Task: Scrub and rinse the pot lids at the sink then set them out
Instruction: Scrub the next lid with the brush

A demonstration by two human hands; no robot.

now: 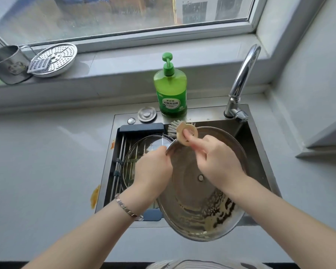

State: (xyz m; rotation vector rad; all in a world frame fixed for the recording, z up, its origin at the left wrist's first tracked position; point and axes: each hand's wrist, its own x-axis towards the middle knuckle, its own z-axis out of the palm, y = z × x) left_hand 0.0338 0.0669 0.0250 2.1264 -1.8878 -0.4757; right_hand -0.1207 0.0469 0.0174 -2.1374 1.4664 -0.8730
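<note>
Single head-worn wide-angle view, looking forward and steeply down, close above the sink [202, 112], window [124, 14] at top edge

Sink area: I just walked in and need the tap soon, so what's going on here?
A person is scrubbing a steel lid over the sink: the left hand grips its rim, the right hand holds a brush at the far edge. Suds cover its near part. A glass lid lies on the rack alongside.

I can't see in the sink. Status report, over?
Left hand grips steel lid by rim. Right hand holds brush at far rim. Lid sudsy. Glass lid on rack alongside.
</note>
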